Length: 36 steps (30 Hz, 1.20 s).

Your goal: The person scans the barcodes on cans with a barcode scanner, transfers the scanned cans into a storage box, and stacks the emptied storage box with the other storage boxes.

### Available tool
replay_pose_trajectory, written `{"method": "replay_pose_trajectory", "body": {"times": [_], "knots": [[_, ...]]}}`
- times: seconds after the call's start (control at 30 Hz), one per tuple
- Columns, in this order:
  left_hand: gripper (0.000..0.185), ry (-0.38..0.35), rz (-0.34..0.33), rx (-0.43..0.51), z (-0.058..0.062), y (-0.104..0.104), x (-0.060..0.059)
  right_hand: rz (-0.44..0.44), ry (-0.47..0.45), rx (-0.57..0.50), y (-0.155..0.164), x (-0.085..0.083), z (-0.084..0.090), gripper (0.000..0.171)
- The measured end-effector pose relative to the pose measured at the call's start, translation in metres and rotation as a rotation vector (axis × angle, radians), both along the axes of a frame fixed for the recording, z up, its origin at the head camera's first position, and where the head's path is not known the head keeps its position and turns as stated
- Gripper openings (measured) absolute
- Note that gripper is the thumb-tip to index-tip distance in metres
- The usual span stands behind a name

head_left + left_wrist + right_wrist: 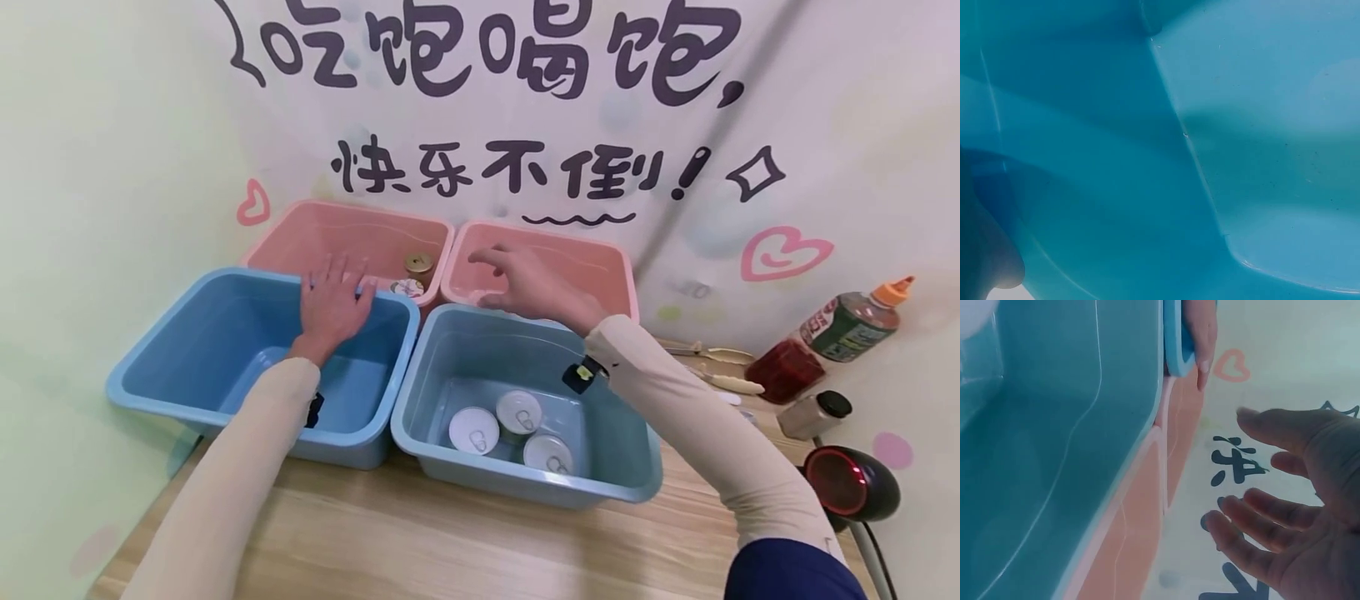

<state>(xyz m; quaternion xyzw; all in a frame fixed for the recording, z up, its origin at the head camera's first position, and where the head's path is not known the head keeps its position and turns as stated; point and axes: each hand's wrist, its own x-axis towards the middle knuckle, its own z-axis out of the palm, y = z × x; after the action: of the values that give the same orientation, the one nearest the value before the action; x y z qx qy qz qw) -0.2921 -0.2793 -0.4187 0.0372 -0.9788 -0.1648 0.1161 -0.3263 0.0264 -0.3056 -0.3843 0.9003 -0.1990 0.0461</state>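
Note:
My left hand (pixel 335 307) rests on the far rim of the left blue bin (pixel 375 437), its fingers stretched toward the pink bin behind. My right hand (pixel 528 283) hovers over the right pink bin (pixel 592 267), thumb and fingers loosely spread, with nothing held; the right wrist view shows that same hand (pixel 1291 506) with a gap between thumb and fingers. Three pull-tab cans (pixel 519 412) stand in the right blue bin (pixel 525 487). In the left pink bin (pixel 337 233), a gold-topped can (pixel 419 264) sits near a white patterned round item (pixel 408 288), partly hidden by the rim.
Along the right side of the wooden table (pixel 420 533) lie tongs (pixel 723 381). Beside them stand a sauce bottle (pixel 855 325) with an orange cap, a red jar (pixel 786 369), a black-lidded shaker (pixel 814 415) and a black device (pixel 851 483) with a red ring.

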Motion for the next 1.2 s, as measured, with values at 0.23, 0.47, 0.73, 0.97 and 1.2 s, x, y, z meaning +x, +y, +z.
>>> {"method": "replay_pose_trajectory", "body": {"times": [0.23, 0.47, 0.73, 0.97, 1.2], "knots": [[0.061, -0.005, 0.001, -0.007, 0.001, 0.0, 0.0, 0.115, -0.011, 0.052, 0.025, 0.026, -0.005, 0.068], [0.061, -0.003, -0.004, -0.001, 0.001, -0.001, 0.001, 0.172, -0.093, 0.136, 0.041, 0.046, -0.024, 0.069], [0.062, -0.008, 0.0, 0.0, 0.001, 0.0, 0.0, 0.158, -0.216, 0.253, 0.044, 0.052, -0.055, 0.07], [0.062, -0.019, -0.002, 0.008, 0.001, 0.0, 0.001, 0.142, -0.24, 0.343, 0.041, 0.05, -0.083, 0.066], [0.061, -0.004, 0.005, 0.017, 0.001, -0.001, 0.001, 0.12, -0.259, 0.379, 0.04, 0.045, -0.102, 0.065]]}}
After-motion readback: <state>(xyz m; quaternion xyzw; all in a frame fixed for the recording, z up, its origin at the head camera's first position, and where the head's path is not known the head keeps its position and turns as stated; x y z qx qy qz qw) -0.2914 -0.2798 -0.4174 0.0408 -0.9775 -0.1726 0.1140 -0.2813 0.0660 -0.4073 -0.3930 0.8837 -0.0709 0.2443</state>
